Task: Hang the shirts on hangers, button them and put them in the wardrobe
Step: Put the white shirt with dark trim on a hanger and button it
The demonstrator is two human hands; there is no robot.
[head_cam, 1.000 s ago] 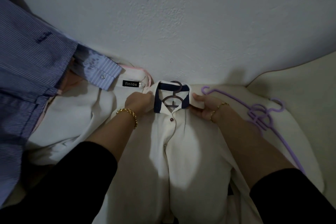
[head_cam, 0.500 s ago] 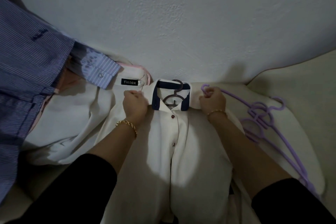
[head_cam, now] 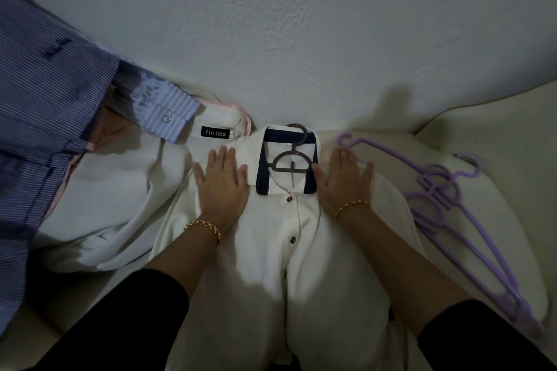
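1. The white shirt (head_cam: 271, 265) runs off the bottom edge. The arms of the dark hanger (head_cam: 291, 159) are hidden inside it, and only the hook and neck show at the navy-lined collar.
2. The shirt lies collar-first against the wall (head_cam: 301, 39), with a second white garment (head_cam: 120, 190) and a striped blue shirt (head_cam: 45, 99) to the left and purple hangers (head_cam: 446, 199) just beside it on the right.
3. The shirt lies front up, with two dark buttons showing. The left hand (head_cam: 221, 187) and right hand (head_cam: 343, 181) press flat on either side of the collar, fingers straight.

Left hand (head_cam: 221, 182) flat, fingers straight, right hand (head_cam: 343, 179) flat likewise, both palms down
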